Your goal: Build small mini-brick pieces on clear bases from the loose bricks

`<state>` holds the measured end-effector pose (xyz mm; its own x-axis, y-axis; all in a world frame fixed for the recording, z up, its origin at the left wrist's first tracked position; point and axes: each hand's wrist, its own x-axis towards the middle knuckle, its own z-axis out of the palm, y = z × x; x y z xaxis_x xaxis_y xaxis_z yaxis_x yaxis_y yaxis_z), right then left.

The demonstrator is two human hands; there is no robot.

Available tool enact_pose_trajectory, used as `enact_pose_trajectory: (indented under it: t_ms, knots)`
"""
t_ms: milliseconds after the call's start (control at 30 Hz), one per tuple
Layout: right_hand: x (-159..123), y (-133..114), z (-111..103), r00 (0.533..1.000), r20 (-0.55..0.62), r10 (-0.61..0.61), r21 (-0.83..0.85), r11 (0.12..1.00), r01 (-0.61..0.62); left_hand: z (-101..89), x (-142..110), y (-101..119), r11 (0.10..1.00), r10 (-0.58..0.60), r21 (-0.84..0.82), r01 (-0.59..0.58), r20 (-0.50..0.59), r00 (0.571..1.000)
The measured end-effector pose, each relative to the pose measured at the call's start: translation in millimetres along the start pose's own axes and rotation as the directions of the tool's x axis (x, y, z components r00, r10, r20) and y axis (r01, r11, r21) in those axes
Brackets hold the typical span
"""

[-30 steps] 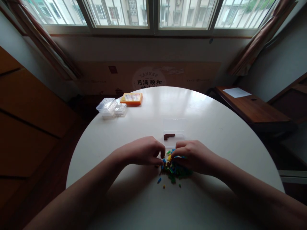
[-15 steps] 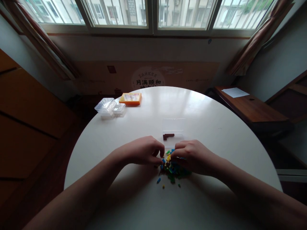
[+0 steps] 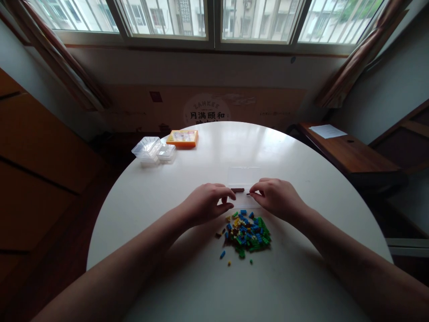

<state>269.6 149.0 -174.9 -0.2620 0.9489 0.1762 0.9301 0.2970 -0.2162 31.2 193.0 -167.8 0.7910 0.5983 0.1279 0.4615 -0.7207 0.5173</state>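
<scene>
Just past the pile sits an open clear plastic box (image 3: 241, 203), its lid folded back on the far side. Inside lies a row of dark brown toy bricks (image 3: 237, 190). My right hand (image 3: 278, 197) is over the box's right side, thumb and forefinger pinching a small dark brown brick (image 3: 248, 194). At the left edge of the box, my left hand (image 3: 209, 203) has thumb and fingers apart with nothing seen between them; its fingertips partly cover the brown row. Nearer me lies a heap of small bricks (image 3: 250, 232) in blue, green, yellow and brown.
An orange box (image 3: 182, 138) stands at the table's far left, beside several clear plastic containers (image 3: 147, 150). A few loose bricks, one blue (image 3: 222, 254), lie in front of the heap. The white round table (image 3: 301, 179) fills the middle; a wooden desk (image 3: 355, 150) stands to the right.
Both hands have moved from the brick heap forward to the clear box, uncovering the heap. My right hand now shows a small brown brick in its fingertips.
</scene>
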Motion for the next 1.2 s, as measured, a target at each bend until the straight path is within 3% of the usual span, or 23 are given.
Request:
enact_pose_trajectory:
  t_ms: [433, 1200]
  knots:
    - [-6.1, -10.6, -4.7, 1.000, 0.004, 0.021, 0.012, 1.000, -0.021, 10.0, 1.2, -7.4, 0.995, 0.097, 0.012, -0.096, -0.037, 0.995]
    - [-6.5, -9.4, -1.0, 0.999, -0.031, 0.031, -0.049, 0.998, -0.032, 11.6, 0.5, -8.2, 0.995, 0.096, 0.007, -0.095, -0.031, 0.995]
